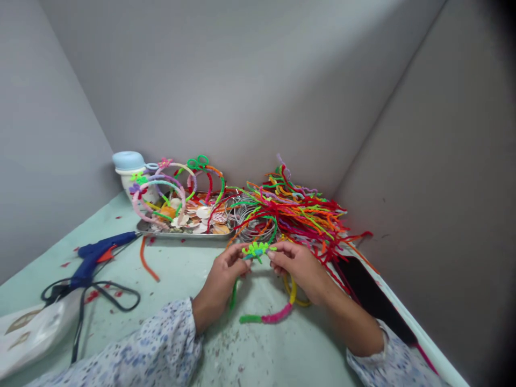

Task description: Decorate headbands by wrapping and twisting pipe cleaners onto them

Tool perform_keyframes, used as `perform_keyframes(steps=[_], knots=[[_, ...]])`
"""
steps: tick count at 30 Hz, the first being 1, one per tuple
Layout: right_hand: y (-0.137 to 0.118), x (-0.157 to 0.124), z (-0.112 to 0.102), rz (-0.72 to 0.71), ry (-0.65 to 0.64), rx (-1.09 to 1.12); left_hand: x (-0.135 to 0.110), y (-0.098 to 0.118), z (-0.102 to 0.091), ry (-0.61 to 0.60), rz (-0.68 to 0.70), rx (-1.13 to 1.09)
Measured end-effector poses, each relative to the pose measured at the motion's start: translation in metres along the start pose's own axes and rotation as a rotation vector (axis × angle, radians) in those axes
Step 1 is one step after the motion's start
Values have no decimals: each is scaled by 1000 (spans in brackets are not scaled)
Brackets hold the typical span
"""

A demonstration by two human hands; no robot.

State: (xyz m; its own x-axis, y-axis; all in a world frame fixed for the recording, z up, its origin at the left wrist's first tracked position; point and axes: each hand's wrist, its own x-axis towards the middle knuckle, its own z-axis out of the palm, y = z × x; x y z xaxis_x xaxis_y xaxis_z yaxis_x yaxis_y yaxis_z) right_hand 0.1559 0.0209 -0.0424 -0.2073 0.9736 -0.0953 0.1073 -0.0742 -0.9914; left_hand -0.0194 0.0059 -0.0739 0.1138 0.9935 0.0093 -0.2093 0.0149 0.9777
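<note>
Between my two hands is a small bright green and blue pipe-cleaner shape (258,250), looped like a flower. The fingers of my left hand (226,274) pinch its left end. My right hand (298,266) pinches the right end, thumb and fingers together. Below them hangs a fuzzy pipe-cleaner band (278,316) in green, pink and yellow; whether it joins the small shape is hidden by my hands. Just behind my fingers lie coiled silver wire hoops (250,217) and a large heap of coloured pipe cleaners (306,212).
At the back left, a metal tray (193,235) holds shells and several finished fuzzy headbands (159,188). A white bottle with a blue lid (129,161) stands behind it. Left lie a blue glue gun (88,263) with its cord and a white packet (36,333). A dark phone-like slab (371,301) lies right.
</note>
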Motion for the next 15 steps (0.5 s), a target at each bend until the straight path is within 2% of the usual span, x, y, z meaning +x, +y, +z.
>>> perform_keyframes(steps=[4,7,9,15], knots=[[-2,0,-2,-15,62,-5,1,3,-2,166,126,20],[-5,-2,-2,-21,70,-30,-1,12,-2,252,191,144],[-8,-3,-2,-22,70,-53,-2,17,-1,282,211,193],[-10,-6,-1,-40,50,-87,-3,18,-1,255,218,257]])
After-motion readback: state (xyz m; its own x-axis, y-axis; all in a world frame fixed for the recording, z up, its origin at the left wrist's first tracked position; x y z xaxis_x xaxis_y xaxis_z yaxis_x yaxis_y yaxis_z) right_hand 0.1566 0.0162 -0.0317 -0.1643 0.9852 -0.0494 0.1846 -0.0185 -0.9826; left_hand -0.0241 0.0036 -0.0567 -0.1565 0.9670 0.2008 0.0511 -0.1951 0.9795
